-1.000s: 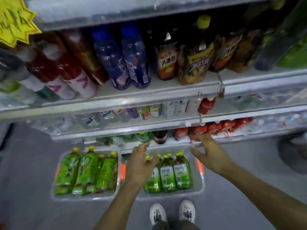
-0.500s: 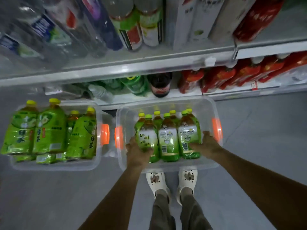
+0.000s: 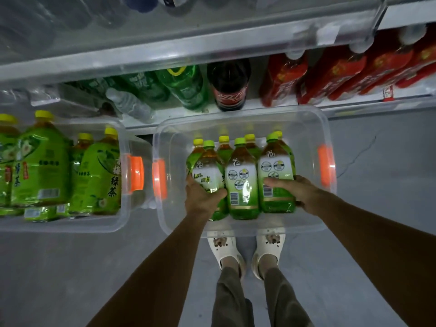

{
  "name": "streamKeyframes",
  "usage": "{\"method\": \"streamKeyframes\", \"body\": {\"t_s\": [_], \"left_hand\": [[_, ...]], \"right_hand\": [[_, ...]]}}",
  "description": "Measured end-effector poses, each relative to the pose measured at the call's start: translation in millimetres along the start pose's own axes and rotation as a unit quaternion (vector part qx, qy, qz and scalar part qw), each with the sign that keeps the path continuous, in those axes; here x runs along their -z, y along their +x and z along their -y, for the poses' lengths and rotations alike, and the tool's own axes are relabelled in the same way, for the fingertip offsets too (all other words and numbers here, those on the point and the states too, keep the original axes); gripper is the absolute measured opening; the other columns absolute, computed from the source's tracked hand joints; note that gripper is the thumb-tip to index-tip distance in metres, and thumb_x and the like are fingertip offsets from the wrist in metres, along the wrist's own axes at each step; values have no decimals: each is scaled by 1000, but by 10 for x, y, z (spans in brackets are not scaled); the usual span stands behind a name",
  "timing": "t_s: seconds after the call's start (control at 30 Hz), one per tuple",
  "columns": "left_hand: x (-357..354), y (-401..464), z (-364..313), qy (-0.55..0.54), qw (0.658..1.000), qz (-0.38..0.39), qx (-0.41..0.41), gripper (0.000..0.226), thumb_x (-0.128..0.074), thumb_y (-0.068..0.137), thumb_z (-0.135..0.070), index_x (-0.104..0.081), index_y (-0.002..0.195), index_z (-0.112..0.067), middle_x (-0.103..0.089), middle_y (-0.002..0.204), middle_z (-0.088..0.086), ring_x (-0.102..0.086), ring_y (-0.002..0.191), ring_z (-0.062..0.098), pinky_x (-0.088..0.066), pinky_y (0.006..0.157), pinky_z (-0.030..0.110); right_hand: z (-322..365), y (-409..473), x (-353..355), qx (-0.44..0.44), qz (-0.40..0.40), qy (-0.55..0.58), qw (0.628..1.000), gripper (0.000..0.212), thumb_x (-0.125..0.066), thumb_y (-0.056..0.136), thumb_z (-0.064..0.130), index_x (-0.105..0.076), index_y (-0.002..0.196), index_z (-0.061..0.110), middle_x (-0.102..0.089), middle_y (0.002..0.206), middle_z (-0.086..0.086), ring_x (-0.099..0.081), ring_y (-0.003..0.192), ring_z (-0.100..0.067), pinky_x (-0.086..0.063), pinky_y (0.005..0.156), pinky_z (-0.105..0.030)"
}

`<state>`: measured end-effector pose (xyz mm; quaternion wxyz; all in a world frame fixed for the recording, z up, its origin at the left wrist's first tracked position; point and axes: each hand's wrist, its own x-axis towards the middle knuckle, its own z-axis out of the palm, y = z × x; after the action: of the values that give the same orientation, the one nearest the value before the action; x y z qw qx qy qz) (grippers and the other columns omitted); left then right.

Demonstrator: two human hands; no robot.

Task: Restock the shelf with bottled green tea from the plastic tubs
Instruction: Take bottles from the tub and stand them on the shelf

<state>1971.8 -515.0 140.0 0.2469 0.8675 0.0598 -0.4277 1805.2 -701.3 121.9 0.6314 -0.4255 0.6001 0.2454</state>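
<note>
A: Which step is in hand?

B: A block of green-labelled plastic tea bottles [image 3: 241,178] is gripped in the clear plastic tub [image 3: 245,119], at six o'clock of the low metal shelf [image 3: 349,107]: left hand [image 3: 204,199] wrapped round one end bottle, right hand [image 3: 291,190] round the other.

A: And the bottles' axes?

B: Upright, caps toward twelve o'clock. A level lift is likely called for next.

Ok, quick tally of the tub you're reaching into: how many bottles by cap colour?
Yellow caps: 4
Lime-green caps: 3
Total: 7 bottles in the right tub
The left hand and right hand each grip a front bottle.
</note>
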Motion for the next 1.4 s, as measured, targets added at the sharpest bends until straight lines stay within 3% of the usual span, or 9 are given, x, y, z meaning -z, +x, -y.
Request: {"method": "streamKeyframes", "body": {"t_s": [0.27, 0.43, 0.6, 0.73, 0.83, 0.97, 1.07, 1.23, 1.4], "left_hand": [[230, -208, -228, 39, 999, 2, 10, 80, -89, 63, -28, -37, 124, -18, -62, 114, 6, -63, 102, 29, -55, 94, 45], [572, -580, -314, -59, 998, 7, 6, 66, -87, 71, -15, -41, 118, -19, -63, 101, -2, -59, 82, 11, -47, 67, 21], [923, -1214, -573, -182, 982, 47, 11, 75, -92, 62, -17, -55, 127, -16, -72, 108, 2, -69, 99, 22, -57, 93, 42], [1273, -1747, -936, -225, 969, 73, -68, 55, -84, 74, -12, -54, 119, -23, -70, 96, -6, -66, 88, 11, -55, 75, 28], [1600, -2152, -1259, -248, 958, 98, -109, 76, -90, 56, -29, -58, 125, -21, -76, 102, 0, -71, 98, 22, -57, 92, 45], [2050, -2625, -1640, -307, 927, 130, -172, 64, -85, 58, -21, -62, 117, -22, -76, 107, 8, -73, 95, 26, -58, 89, 46], [2352, -2960, -1921, -333, 902, 150, -229, 79, -83, 47, -25, -60, 122, -17, -77, 100, 7, -74, 88, 25, -60, 80, 46], [2778, -3572, -2358, -373, 859, 154, -314, 87, -94, 48, -18, -56, 127, -14, -77, 104, 7, -75, 85, 23, -60, 68, 38], [3042, -4124, -2730, -411, 810, 150, -390, 78, -83, 54, -24, -55, 126, -11, -77, 101, 6, -76, 80, 18, -60, 61, 33]], "right_hand": [[113, -353, -22, 33, -60, 28, 997, 133, -90, 16, 65, -53, 129, 4, -66, 120, -14, -64, 108, -31, -49, 99, -44], [142, -718, 100, 50, -24, 60, 997, 128, -93, 21, 67, -55, 131, 13, -67, 123, -9, -64, 111, -30, -49, 102, -47], [390, -1517, 93, 99, 19, 123, 987, 114, -97, 32, 58, -59, 129, 12, -72, 117, -7, -69, 107, -28, -50, 102, -47], [710, -2307, 70, 161, 39, 137, 977, 106, -96, 37, 52, -60, 128, 11, -72, 115, -7, -69, 107, -27, -50, 102, -46], [956, -2915, 76, 215, 37, 147, 965, 105, -99, 37, 43, -59, 127, 7, -74, 111, -12, -72, 101, -29, -54, 96, -48], [1262, -3708, 116, 288, 38, 176, 941, 112, -99, 29, 42, -58, 126, 4, -73, 111, -15, -72, 101, -31, -55, 94, -49], [1463, -4301, 154, 348, 37, 183, 919, 106, -98, 23, 40, -65, 117, 3, -74, 107, -18, -72, 97, -33, -55, 92, -49], [1729, -5215, 201, 462, -19, 163, 871, 81, -96, 42, 22, -62, 114, 6, -77, 97, -12, -75, 86, -28, -61, 75, -41], [1936, -5932, 290, 543, -103, 172, 816, 96, -98, 32, 34, -51, 113, 14, -72, 104, -8, -74, 87, -24, -61, 72, -41]]}}
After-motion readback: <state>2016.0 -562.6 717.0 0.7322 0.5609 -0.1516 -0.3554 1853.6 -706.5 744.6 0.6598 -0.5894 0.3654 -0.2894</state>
